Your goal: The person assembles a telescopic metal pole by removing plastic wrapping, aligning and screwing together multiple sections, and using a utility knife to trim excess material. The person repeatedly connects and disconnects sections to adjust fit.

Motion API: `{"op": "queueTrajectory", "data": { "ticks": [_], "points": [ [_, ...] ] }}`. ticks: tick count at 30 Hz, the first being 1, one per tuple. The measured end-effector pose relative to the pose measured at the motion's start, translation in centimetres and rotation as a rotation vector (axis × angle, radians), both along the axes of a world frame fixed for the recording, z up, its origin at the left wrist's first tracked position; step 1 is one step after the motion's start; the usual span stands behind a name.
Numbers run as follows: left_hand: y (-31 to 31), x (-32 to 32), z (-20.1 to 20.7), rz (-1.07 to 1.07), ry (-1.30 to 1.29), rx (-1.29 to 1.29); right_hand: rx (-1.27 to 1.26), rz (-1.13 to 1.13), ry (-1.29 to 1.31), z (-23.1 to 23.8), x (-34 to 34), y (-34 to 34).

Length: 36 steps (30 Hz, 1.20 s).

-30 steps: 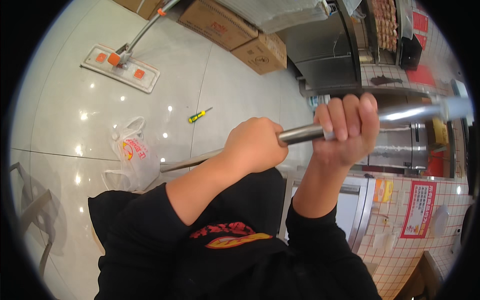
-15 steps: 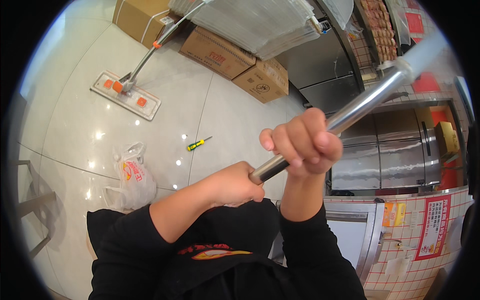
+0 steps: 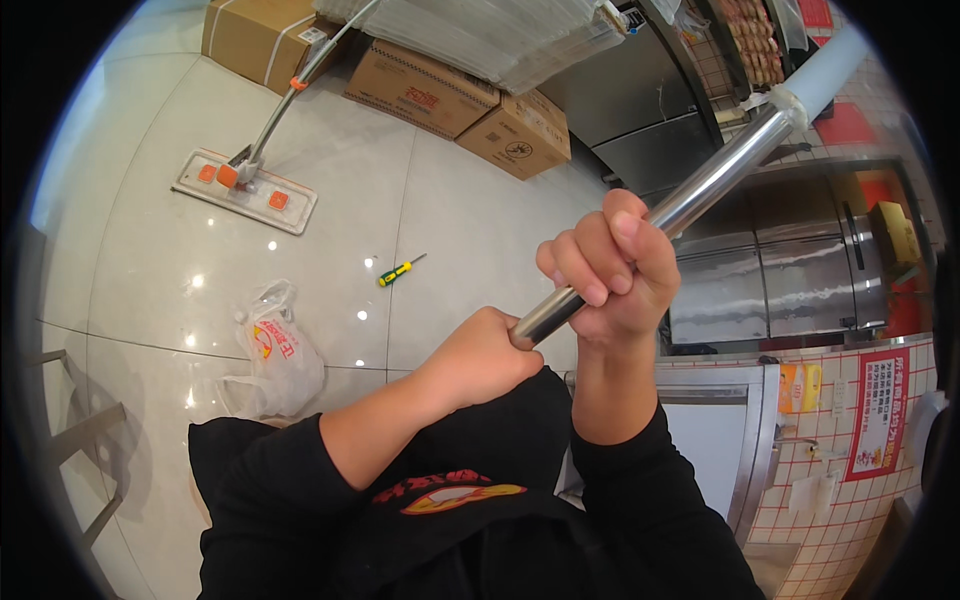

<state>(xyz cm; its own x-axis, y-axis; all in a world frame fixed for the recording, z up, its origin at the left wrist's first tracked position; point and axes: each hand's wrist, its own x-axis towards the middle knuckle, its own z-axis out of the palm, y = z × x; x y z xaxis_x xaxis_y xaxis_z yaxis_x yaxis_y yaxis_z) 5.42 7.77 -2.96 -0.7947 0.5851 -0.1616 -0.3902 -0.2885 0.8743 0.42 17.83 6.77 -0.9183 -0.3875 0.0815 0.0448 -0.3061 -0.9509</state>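
A shiny metal pole [image 3: 720,168] slants up to the right across my view. Its upper end carries a pale translucent sleeve or tube [image 3: 830,72], cut off at the rim. My left hand [image 3: 485,362] closes round the lower end of the pole in a fist. Higher up, my right hand [image 3: 618,258] has its fingers wrapped round the shaft. On the floor ahead of me lies a yellow and green screwdriver [image 3: 396,274], apart from both hands. A tied white plastic bag [image 3: 285,360] sits on the floor to the left of my left forearm.
A flat mop [image 3: 250,192] stands on the tiled floor [image 3: 330,255] at far left. Cardboard boxes [image 3: 425,92] and stacked clear plastic trays [image 3: 500,40] line the far side. Steel cabinets [image 3: 750,300] stand on the right; a metal stool or rack frame [image 3: 85,430] is at left.
Both hands still hold the pole. Its upper end has swung slightly left and my left hand sits a little higher in view. The floor scene has shifted slightly as the head moved.
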Motion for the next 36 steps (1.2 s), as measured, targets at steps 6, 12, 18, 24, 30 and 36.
{"op": "queueTrajectory", "data": {
  "ticks": [6, 12, 18, 24, 30, 36],
  "points": [
    [-1.2, 0.1, -0.3, 0.086, 0.09, -0.087, 0.072, -0.131, 0.065, 0.0, 1.0, -2.1],
    [-2.1, -0.4, -0.8, 0.18, 0.171, -0.179, 0.094, -0.219, 0.107, -0.1, 1.2, -3.8],
    [-2.6, -1.1, -1.1, 0.359, 0.292, -0.284, 0.146, -0.316, 0.171, 0.0, 1.1, -5.5],
    [-2.7, -2.1, -1.7, 0.44, 0.361, -0.397, 0.116, -0.432, 0.199, -1.1, 0.6, -5.8],
    [-3.4, -3.0, -0.7, 0.086, 0.317, -0.131, 0.068, 0.008, 0.219, 0.5, -0.5, -3.0],
    [-2.0, -2.0, -0.6, -0.598, -0.09, 0.491, -0.283, 1.026, 0.032, 1.1, -4.1, -1.5]
  ]
}}
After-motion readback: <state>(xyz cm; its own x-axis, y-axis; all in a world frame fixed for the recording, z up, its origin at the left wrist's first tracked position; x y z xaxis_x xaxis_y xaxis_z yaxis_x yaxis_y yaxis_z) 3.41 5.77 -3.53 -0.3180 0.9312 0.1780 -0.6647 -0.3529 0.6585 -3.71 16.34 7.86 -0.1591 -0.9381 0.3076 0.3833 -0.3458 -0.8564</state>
